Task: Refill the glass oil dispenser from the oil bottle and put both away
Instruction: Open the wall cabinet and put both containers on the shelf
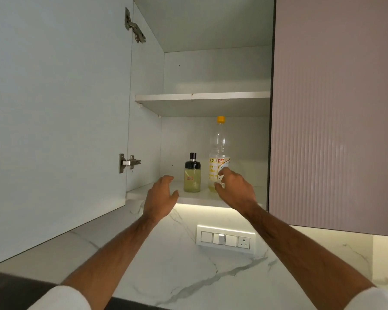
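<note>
Standing right behind this person, and honestly it could be the very start or the very end. Both things sit upright on the bottom shelf (143,193) of the open wall cupboard, and the dispenser already looks pretty full of yellowish oil, so my guess is the refill's done and they've just been put away, leaving only the door (54,108) to close. Can't rule out they're about to be taken out, though. Nearest me, both arms reach up. The left hand (161,195) hovers at the shelf's front edge, fingers loosely spread and holding nothing. The right hand (235,191) is also relaxed, fingertips right at the lower part of the oil bottle (218,153); whether they touch it, I can't tell. Further in, the glass oil dispenser (192,175) with its black top stands at about 2 o'clock from the left hand, a gap between them. The bottle is just beside it at 3 o'clock, roughly half empty, yellow cap on.
</note>
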### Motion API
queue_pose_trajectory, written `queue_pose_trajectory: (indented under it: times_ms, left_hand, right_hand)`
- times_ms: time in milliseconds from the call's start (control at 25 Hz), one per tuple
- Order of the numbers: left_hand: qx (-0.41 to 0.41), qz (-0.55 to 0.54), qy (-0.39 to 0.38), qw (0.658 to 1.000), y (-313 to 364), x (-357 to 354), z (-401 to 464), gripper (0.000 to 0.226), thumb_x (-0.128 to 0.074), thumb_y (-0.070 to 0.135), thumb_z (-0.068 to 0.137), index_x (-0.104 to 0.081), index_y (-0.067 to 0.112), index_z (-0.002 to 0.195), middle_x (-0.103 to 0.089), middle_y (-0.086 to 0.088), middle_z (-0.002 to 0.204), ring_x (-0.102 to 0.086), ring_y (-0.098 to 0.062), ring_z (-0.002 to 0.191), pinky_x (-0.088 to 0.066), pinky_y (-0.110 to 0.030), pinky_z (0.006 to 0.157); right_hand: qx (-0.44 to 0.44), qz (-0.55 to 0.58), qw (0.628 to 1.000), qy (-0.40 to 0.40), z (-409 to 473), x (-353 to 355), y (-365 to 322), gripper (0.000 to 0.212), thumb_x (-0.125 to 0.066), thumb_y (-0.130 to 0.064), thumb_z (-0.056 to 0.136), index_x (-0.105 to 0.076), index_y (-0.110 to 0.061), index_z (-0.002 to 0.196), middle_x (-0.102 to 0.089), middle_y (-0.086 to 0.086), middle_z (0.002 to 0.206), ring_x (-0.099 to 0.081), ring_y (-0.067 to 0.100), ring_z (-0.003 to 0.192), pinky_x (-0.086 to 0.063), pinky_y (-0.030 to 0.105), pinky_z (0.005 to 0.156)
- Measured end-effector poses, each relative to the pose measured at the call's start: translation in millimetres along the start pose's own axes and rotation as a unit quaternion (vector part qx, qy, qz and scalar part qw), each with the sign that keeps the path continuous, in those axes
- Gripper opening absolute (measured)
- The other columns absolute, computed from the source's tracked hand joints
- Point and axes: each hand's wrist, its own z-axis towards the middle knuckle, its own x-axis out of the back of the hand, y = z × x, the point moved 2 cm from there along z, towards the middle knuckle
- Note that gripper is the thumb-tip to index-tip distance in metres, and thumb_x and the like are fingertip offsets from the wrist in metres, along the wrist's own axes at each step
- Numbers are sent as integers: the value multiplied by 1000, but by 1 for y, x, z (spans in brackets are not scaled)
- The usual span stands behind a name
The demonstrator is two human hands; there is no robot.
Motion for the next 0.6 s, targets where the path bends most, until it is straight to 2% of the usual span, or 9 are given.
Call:
queue_pose_trajectory:
  times_ms: [80, 160, 240, 400, 600]
  left_hand:
    - [-43, 73, 33, 996, 1, 18, -33, 42, -65, 21, 94, -54, 18, 134, -58, -1, 135, -57, -25, 122, -43, -43, 103]
    - [-64, 103, 57, 991, 7, 40, -60, 38, -66, 21, 92, -57, 21, 129, -59, 2, 129, -59, -26, 115, -44, -44, 97]
    - [-75, 117, 79, 987, 20, 67, -82, 37, -66, 22, 91, -57, 22, 127, -57, 4, 127, -57, -25, 115, -42, -44, 97]
    - [-122, 132, 125, 976, 64, 136, -130, 37, -64, 30, 93, -54, 25, 129, -53, 5, 136, -50, -21, 127, -41, -43, 102]
    - [-189, 166, 140, 958, 101, 230, -223, 48, -50, 52, 93, -52, 28, 134, -46, 1, 150, -41, -22, 141, -38, -54, 111]
  right_hand:
    - [48, 8, 999, 19, -15, 0, -17, 38, -59, -40, 95, -51, -20, 127, -67, 3, 117, -63, 26, 105, -54, 40, 84]
    - [78, 30, 996, 32, -32, -2, -36, 37, -60, -38, 94, -51, -20, 126, -66, 2, 116, -62, 27, 105, -52, 40, 84]
    - [99, 61, 992, 46, -50, 3, -60, 36, -61, -35, 93, -52, -20, 125, -66, 1, 115, -61, 27, 104, -51, 40, 82]
    - [130, 119, 982, 65, -82, 29, -114, 37, -63, -33, 95, -53, -21, 127, -66, -2, 116, -61, 21, 106, -52, 37, 83]
    - [141, 171, 970, 96, -131, 69, -195, 36, -62, -37, 96, -51, -23, 128, -63, -8, 117, -61, 13, 103, -53, 32, 79]
